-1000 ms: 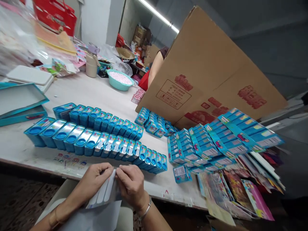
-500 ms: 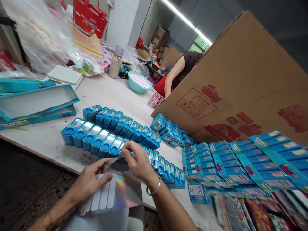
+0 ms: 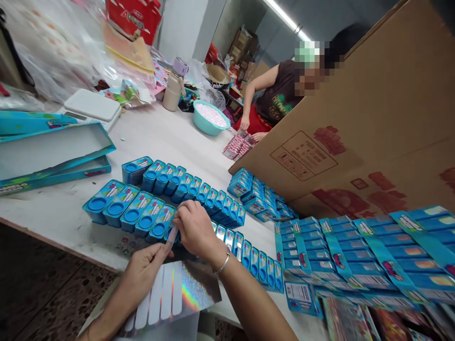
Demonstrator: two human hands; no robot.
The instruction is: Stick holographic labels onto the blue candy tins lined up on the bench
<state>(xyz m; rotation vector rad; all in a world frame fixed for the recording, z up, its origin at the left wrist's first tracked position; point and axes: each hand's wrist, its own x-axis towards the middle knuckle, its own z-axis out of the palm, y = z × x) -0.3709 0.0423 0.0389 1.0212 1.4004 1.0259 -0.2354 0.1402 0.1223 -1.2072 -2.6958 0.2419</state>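
My left hand (image 3: 144, 270) pinches one end of a narrow clear sticker strip (image 3: 172, 238) between thumb and finger. My right hand (image 3: 196, 232) is closed at the strip's upper end, over the front row of small blue tins (image 3: 132, 213); its fingertips are partly hidden. Below my left hand is a shiny rainbow-silver sticker sheet (image 3: 201, 286) with several long pale strip shapes. Whether the left hand's lower fingers also hold the sheet cannot be seen. Behind the front row stands a second row of blue tins (image 3: 185, 184), each with a round recess on top.
Blue display boxes (image 3: 341, 255) stand at the right, below a large cardboard carton (image 3: 373, 128). Blue cartons (image 3: 53, 151) and a white scale (image 3: 92, 106) are at the left. Farther back are a turquoise bowl (image 3: 208, 124), a bottle (image 3: 174, 87) and a co-worker (image 3: 280, 90) handling red-and-white packets (image 3: 237, 146).
My left hand has come up and right to the strip at the tins, while the sticker sheet now lies lower and more exposed. The co-worker has come out from behind the carton.
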